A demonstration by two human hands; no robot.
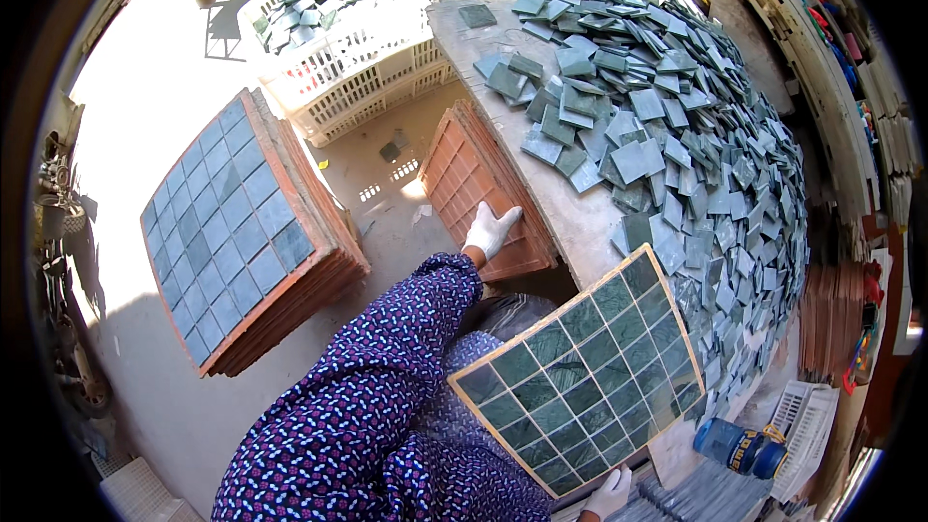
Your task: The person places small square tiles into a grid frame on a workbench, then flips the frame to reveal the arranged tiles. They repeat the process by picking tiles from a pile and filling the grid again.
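Tray point(551, 317) holds dark green square tiles point(601, 348) within tan edges.

The right hand point(609, 495) is only partly visible beside the tiled tray point(592, 375); its grip cannot be confirmed, and the forearm is cut off below. Loose tiles point(638, 159) obscure much of the bench point(587, 230). Glare washes out the floor point(135, 97); left-rim clutter point(64, 232) is too small to identify.
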